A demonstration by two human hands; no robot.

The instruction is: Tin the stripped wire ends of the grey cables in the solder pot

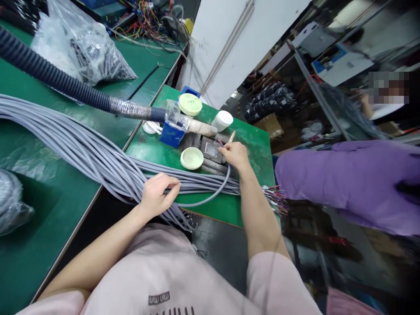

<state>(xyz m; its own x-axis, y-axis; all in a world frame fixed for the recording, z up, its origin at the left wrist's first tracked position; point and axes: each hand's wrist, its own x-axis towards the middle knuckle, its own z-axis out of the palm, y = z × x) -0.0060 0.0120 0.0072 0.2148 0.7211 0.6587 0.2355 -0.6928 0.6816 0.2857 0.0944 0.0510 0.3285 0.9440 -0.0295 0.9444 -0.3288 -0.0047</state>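
My right hand (235,155) pinches a grey cable (220,189) near its end. Thin coloured wires (220,142) stick out past the fingers, over a small pot with a shiny, silvery surface (211,150). From this hand the cable bends down and back to the left. My left hand (160,192) lies over a thick bundle of grey cables (108,159), its fingers curled closed; whatever is inside them is hidden. Stripped ends with coloured wires (277,199) fan out at the bundle's right end, beyond my right forearm.
A ribbed black hose (65,83) runs to a nozzle beside the pot and a blue box (173,132). Around them stand an open pale tub (192,158), a yellowish lid (190,104) and a white cup (223,120). A person in a purple sleeve (344,179) is at right.
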